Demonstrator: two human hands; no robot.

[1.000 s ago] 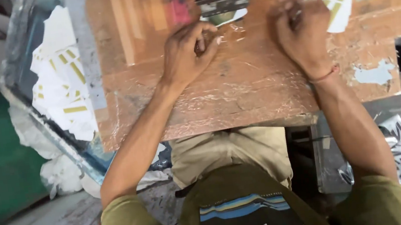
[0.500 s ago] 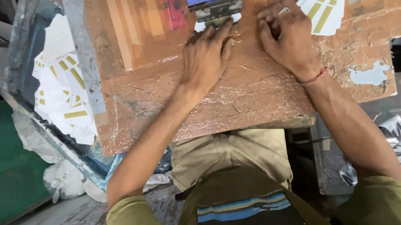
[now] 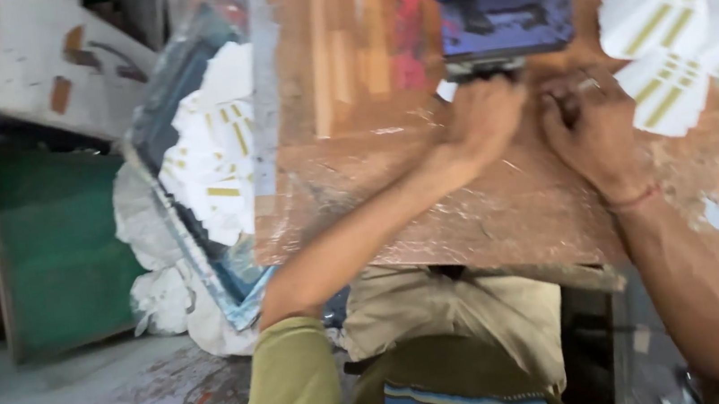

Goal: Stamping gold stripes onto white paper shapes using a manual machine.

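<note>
Both hands press on the brown worktop: left hand touches the blue frame's near edge, right hand beside white striped cards. Whether either grip holds anything, I cannot tell through blur.

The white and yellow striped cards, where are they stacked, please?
In the head view, the striped cards lie at the table's far right corner, just beyond the right hand.
</note>
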